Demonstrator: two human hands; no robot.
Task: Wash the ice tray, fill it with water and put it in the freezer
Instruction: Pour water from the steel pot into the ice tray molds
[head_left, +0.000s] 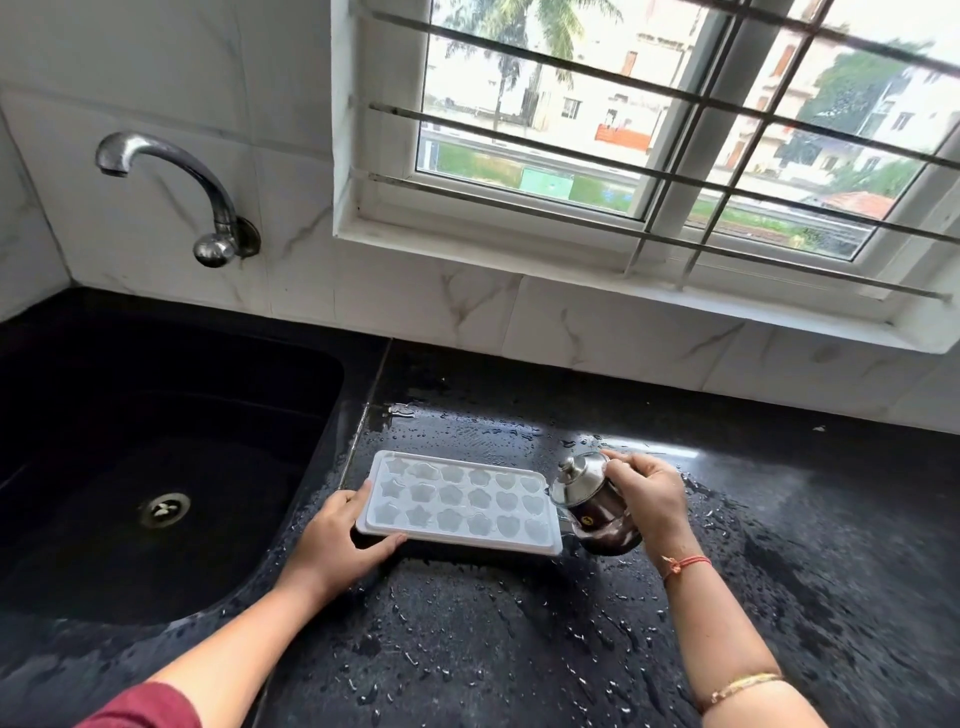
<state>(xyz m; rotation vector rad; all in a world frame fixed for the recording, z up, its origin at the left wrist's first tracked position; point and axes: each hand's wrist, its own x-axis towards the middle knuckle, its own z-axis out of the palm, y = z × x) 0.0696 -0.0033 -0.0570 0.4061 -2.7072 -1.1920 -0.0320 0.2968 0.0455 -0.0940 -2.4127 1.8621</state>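
No legible txt, nos. or signs in view. Only marking: small yellow emblem on dark lower body of steel jug, poss. a brand logo; too small & blurry to read.

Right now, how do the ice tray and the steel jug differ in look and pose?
The ice tray is flat, white translucent plastic; the steel jug is rounded, shiny metal with a knobbed lid. The tray lies about level, cells up; the jug is tipped toward the tray's right end. The left hand grips the tray; the right hand grips the jug. Both are over the wet black countertop.
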